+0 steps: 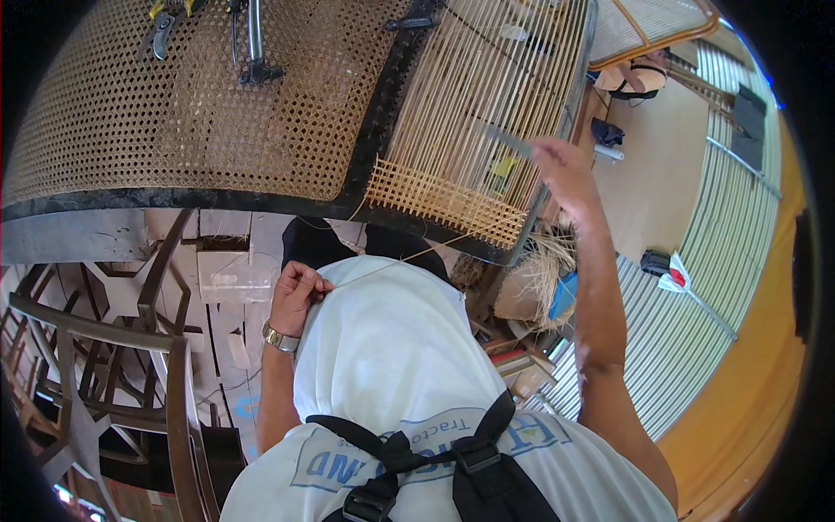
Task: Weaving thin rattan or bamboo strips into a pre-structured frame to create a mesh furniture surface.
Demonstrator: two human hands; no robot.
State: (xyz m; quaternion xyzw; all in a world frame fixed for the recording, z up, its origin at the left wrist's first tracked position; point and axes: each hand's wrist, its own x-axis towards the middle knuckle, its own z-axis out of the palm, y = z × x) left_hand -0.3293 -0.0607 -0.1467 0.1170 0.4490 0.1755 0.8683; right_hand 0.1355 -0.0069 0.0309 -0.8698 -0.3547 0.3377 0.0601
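Left hand (300, 291): fingertips are pinching a thin cane strand (404, 259) in front of the white shirt (396, 326). The strand is running slantwise up to the near right corner of the dark frame (376, 130), where it is meeting the woven band (444, 202). Right hand (564, 178): fingers are closing around one end of a flat grey tool (506, 139); the hand is sitting over the frame's right edge, the tool pointing inward above the open cane strips (487, 70). The woven band is lying along the near edge of the frame's right section; beyond it the strips are running unwoven toward the far edge. Left section: finished cane mesh (217, 113) is filling it. Yellow-handled shears (162, 35) and a hammer-like metal tool (255, 52) are resting toward its far edge. Loose fibres (552, 252) are heaping beside the near right corner.
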